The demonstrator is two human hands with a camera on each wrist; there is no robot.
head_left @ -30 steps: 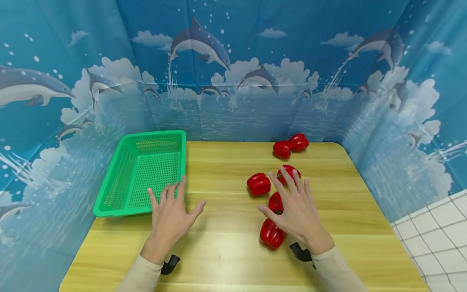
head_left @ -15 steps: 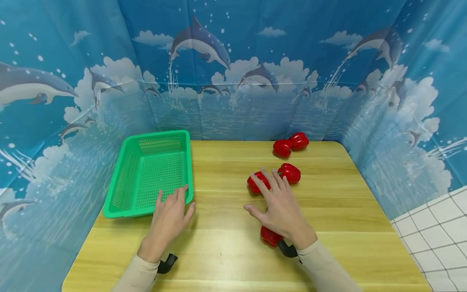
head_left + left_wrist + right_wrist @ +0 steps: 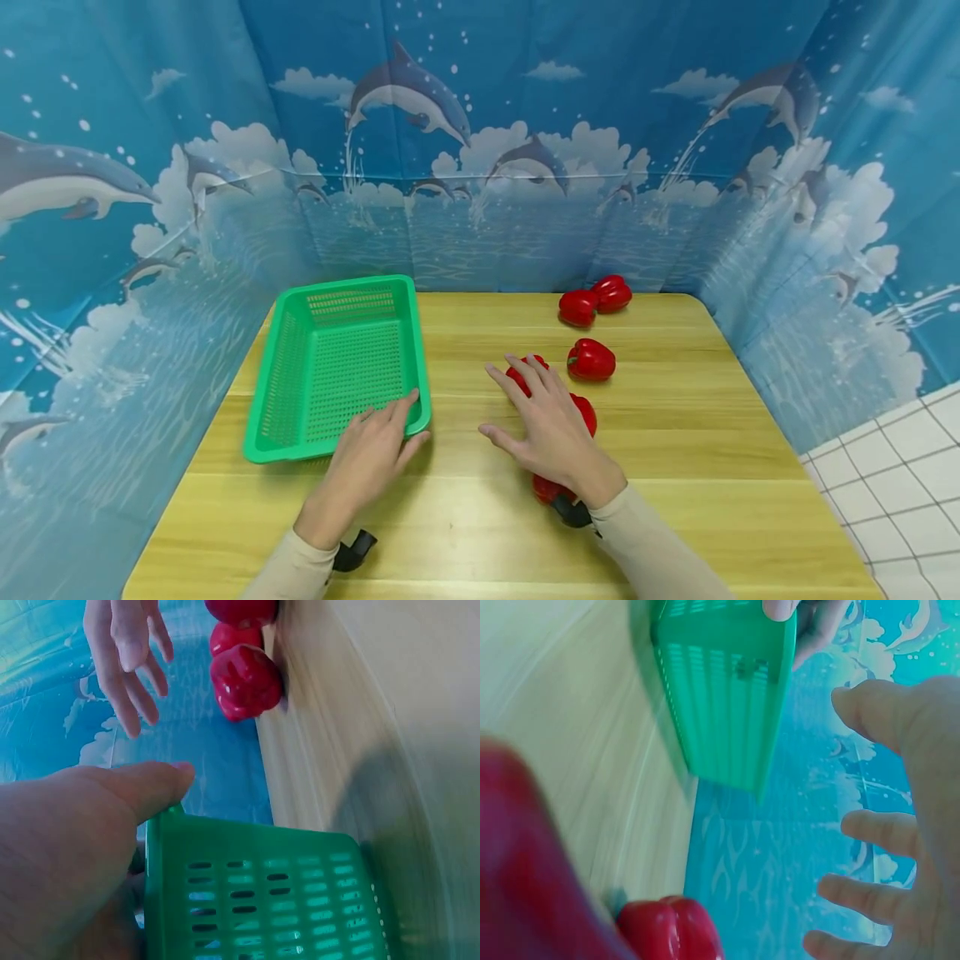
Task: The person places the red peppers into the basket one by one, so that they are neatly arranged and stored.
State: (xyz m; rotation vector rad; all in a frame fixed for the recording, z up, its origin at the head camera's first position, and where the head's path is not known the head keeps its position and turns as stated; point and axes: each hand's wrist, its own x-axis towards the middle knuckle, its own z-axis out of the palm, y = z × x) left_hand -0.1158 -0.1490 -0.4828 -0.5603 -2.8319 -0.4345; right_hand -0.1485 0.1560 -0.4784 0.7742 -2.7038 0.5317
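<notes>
My left hand (image 3: 367, 458) pinches the near right corner of a green plastic basket (image 3: 417, 333), fingers over the rim and thumb outside. In the left wrist view its thumb (image 3: 146, 786) lies along the rim. Nothing shows inside the basket. My right hand (image 3: 551, 433) hovers with spread fingers over red bell peppers and holds none. Partly hidden beneath it are one pepper (image 3: 585, 412) by the palm, another (image 3: 550, 490) near the wrist and a third (image 3: 517, 382) under the fingers. A fully visible pepper (image 3: 591, 359) lies just beyond.
Two more red peppers touch at the back of the wooden table (image 3: 705, 417), the nearer one (image 3: 577, 308) left of the farther one (image 3: 612, 292). A blue dolphin-print curtain (image 3: 480, 225) surrounds the table's back and sides. White tiles (image 3: 900, 483) show at the right.
The basket has slid to the right, and my left hand has gone from hovering at its edge to gripping its corner. My right hand has moved left above the peppers, still spread.
</notes>
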